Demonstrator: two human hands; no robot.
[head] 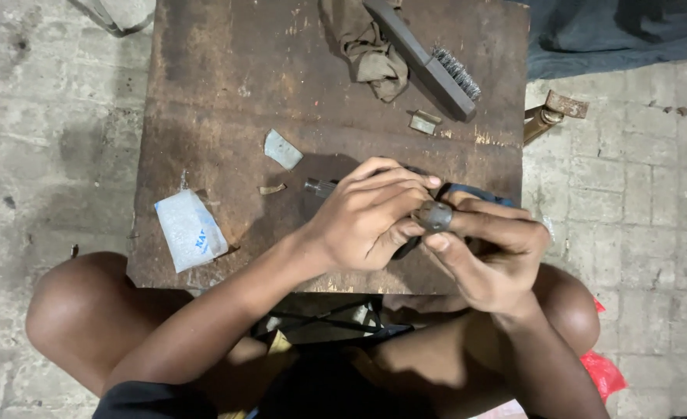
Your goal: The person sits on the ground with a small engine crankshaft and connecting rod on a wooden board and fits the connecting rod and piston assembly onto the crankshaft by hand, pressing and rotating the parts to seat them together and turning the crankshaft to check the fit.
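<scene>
Knees flank the rusty bench (227, 70). Both hands clamp a small grey metal cylinder (434, 216): left hand (367, 217) pinching, right hand (487, 252) bracing. Best keep it square, low over bench.

We see bare room on the left half of the rusty brown metal table (204, 93) — a hand could pass there freely. Toward the far edge, the crumpled beige cloth (368, 48) and the long dark wire brush (429, 56) block the way, with a small brass-coloured metal piece (424, 122) just beside the brush. Nearer the middle lie a pale grey shard (282, 149) and a thin curled metal scrap (272, 188). At the near left, a white plastic packet (190, 230) takes the corner — between it and the shard the surface is open.
</scene>
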